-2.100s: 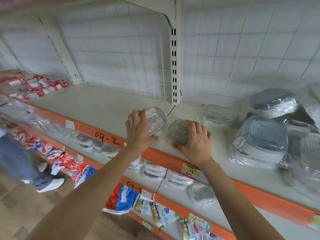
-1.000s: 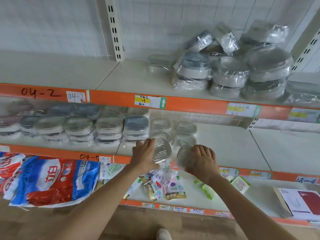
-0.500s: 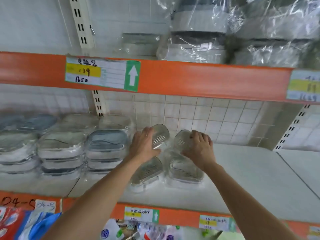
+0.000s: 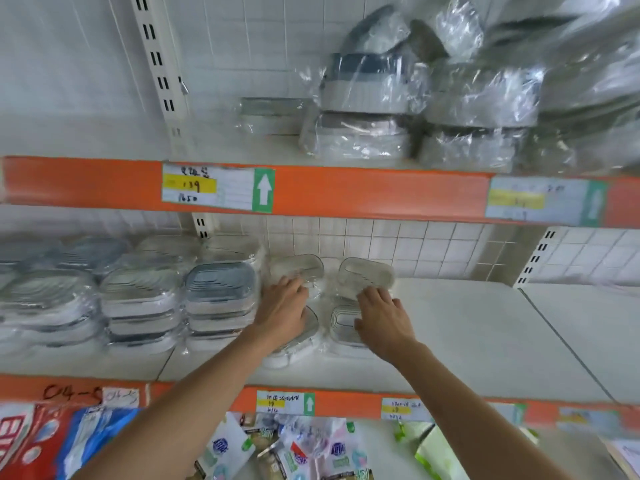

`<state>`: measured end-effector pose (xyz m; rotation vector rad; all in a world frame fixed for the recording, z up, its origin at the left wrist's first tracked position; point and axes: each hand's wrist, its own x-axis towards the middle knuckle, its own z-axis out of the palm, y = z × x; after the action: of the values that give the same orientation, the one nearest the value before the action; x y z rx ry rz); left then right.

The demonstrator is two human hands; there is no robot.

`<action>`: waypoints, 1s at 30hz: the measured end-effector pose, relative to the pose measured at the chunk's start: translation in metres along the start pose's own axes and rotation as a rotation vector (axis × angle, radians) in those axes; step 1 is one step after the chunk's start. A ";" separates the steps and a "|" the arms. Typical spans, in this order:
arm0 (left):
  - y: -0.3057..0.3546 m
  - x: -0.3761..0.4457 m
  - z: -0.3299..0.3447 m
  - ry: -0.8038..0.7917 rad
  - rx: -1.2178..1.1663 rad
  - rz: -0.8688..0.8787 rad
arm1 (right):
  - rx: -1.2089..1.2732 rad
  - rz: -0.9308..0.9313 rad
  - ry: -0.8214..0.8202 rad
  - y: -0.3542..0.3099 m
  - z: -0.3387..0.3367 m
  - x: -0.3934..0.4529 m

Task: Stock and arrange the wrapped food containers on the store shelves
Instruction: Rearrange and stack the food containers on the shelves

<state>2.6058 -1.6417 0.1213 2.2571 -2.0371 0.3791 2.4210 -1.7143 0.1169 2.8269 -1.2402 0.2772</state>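
Note:
On the middle shelf (image 4: 467, 341) two small clear wrapped containers sit side by side at the back: the left container (image 4: 297, 268) and the right container (image 4: 367, 271). My left hand (image 4: 282, 311) reaches in with its fingertips against the left container's near edge. In the same way, my right hand (image 4: 382, 317) touches the right container with spread, fairly straight fingers. Two more wrapped containers, one on the left (image 4: 304, 337) and one on the right (image 4: 341, 323), lie under my hands at the shelf front.
Stacks of wrapped grey and blue lidded containers (image 4: 218, 296) fill the middle shelf's left part. The top shelf holds larger wrapped containers (image 4: 374, 109). Orange shelf edges (image 4: 346, 192) carry price labels. Snack packets (image 4: 277, 452) and bags lie on the bottom shelf.
My hands carried the two small containers from the top shelf down to the middle shelf. They pushed them to the back, and my fingers have straightened off them.

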 end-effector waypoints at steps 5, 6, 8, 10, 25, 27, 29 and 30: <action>0.013 -0.047 -0.072 -0.147 -0.079 0.161 | 0.057 -0.077 -0.070 -0.027 -0.066 -0.071; 0.017 -0.054 -0.092 -0.161 -0.094 0.188 | 0.061 -0.081 -0.071 -0.031 -0.083 -0.083; 0.025 -0.067 -0.133 -0.176 -0.141 0.239 | 0.054 -0.083 -0.064 -0.037 -0.122 -0.103; 0.033 -0.084 -0.174 -0.171 -0.181 0.285 | 0.035 -0.087 -0.059 -0.046 -0.161 -0.120; 0.025 -0.060 -0.346 0.252 -0.485 0.111 | -0.061 -0.084 0.165 -0.060 -0.347 -0.103; 0.024 -0.037 -0.351 0.303 -0.497 0.095 | -0.071 -0.072 0.195 -0.050 -0.357 -0.086; 0.024 -0.012 -0.354 0.306 -0.490 0.073 | -0.077 -0.059 0.225 -0.038 -0.365 -0.066; 0.023 0.002 -0.355 0.293 -0.464 0.069 | -0.079 -0.050 0.238 -0.031 -0.369 -0.056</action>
<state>2.5371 -1.5677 0.4623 1.7502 -1.8252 0.1982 2.3530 -1.6122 0.4704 2.6592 -1.1039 0.5312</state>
